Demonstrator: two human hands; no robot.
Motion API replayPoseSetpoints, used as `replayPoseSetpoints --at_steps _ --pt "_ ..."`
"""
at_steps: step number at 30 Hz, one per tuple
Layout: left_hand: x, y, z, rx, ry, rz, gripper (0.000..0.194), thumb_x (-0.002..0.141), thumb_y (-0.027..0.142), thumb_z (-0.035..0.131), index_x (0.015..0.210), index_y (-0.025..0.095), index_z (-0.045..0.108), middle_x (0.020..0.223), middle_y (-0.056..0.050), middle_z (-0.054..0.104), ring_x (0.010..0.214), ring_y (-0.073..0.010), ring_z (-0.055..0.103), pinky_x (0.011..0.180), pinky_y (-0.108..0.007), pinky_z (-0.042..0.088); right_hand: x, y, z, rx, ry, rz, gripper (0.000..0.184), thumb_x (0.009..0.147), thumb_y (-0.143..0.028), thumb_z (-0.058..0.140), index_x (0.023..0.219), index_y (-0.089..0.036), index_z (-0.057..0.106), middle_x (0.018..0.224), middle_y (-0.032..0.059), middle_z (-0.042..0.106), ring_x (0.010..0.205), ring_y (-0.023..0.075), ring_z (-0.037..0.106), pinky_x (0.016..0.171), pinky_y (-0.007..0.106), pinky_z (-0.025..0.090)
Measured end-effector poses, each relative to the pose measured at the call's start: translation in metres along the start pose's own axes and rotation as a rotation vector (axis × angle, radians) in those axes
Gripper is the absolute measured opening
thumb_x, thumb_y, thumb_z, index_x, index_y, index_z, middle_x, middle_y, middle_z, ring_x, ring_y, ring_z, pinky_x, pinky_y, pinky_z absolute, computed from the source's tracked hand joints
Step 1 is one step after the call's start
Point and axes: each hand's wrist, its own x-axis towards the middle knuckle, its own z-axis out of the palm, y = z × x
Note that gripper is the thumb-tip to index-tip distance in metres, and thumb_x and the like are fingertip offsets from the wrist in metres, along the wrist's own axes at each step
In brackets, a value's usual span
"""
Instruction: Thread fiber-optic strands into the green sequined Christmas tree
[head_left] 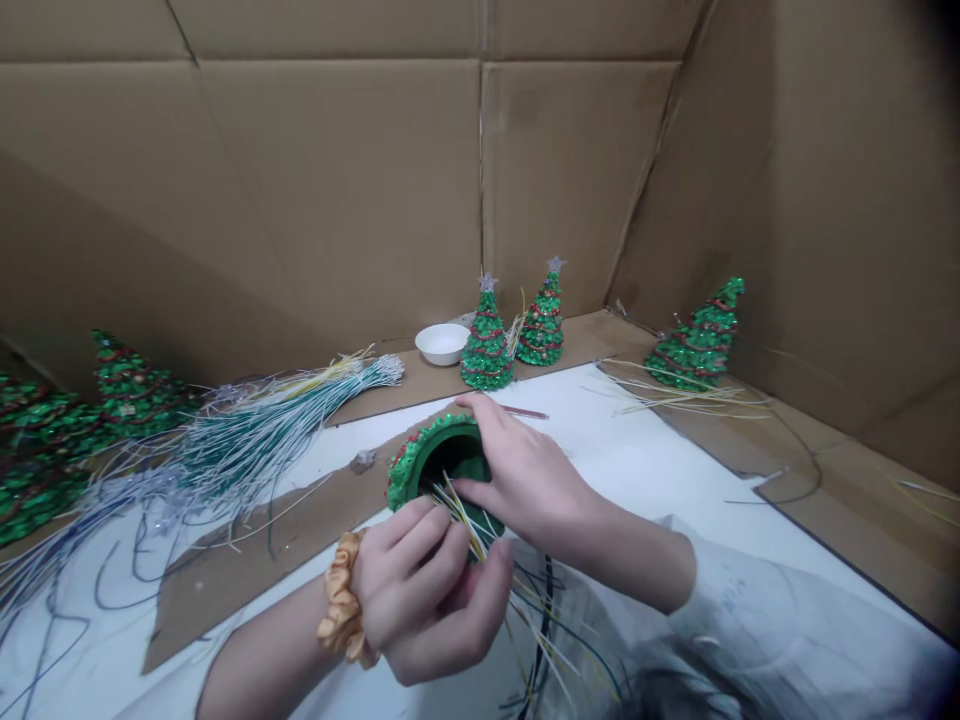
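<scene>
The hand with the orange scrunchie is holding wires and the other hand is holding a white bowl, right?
Not quite: the head view shows the right hand holding a green tree, not the white bowl. The left hand, with the orange scrunchie, is holding wires.

Hidden Tip, Cropped Tree

The hollow green tinsel cone [403, 468] hides its tip behind its base; the left hand [424, 590] conceals its curled fingertips. The left edge crops a glittery green tree [30, 485]. A pale fabric sleeve [780, 610] blurs.
</scene>
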Motion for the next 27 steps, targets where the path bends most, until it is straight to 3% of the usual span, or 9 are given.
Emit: replayPoseSetpoints --at_steps 4,10,15,20,27 --pt "0.000 0.001 0.002 0.001 0.045 -0.024 0.014 0.065 0.001 0.064 0.062 0.014 0.059 0.048 -0.001 0.058 0.052 -0.0156 0.058 0.047 -0.029 0.049 0.002 -0.001 0.006 -0.071 0.031 0.031 0.052 0.070 -0.024 0.066 0.112 -0.015 0.038 0.106 0.0139 0.056 0.097 0.0283 0.056 0.074 0.039 0.046" --pt "0.001 -0.004 -0.001 -0.006 -0.010 0.034 0.010 0.071 0.002 0.058 0.069 0.011 0.060 0.052 -0.005 0.063 0.054 -0.0172 0.060 0.049 -0.030 0.051 0.002 0.000 0.008 0.038 0.075 -0.052 0.030 0.078 -0.013 0.048 0.107 -0.015 0.039 0.103 0.0123 0.055 0.097 0.0225 0.054 0.078 0.036 0.044" --pt "0.001 -0.007 -0.006 0.006 -0.066 0.099 0.011 0.077 0.003 0.052 0.075 0.009 0.061 0.058 -0.009 0.067 0.056 -0.0189 0.063 0.049 -0.031 0.052 0.003 0.002 0.010 0.118 0.086 -0.054 0.033 0.076 -0.005 0.042 0.108 -0.015 0.039 0.103 0.0122 0.053 0.097 0.0212 0.052 0.079 0.035 0.044" --pt "-0.008 -0.010 0.000 0.034 0.003 0.140 0.014 0.080 0.005 0.049 0.077 0.009 0.062 0.058 -0.009 0.066 0.055 -0.0186 0.062 0.048 -0.030 0.051 0.004 0.001 0.010 0.149 0.084 -0.025 0.036 0.074 0.000 0.038 0.107 -0.014 0.041 0.104 0.0128 0.051 0.098 0.0213 0.051 0.079 0.036 0.044" --pt "-0.009 -0.011 -0.001 0.042 -0.051 0.152 0.016 0.082 0.007 0.046 0.083 0.008 0.063 0.060 -0.008 0.066 0.059 -0.0182 0.062 0.050 -0.030 0.051 0.006 0.003 0.008 0.169 0.091 -0.043 0.041 0.070 0.004 0.036 0.105 -0.016 0.044 0.102 0.0095 0.052 0.096 0.0194 0.051 0.081 0.034 0.043"
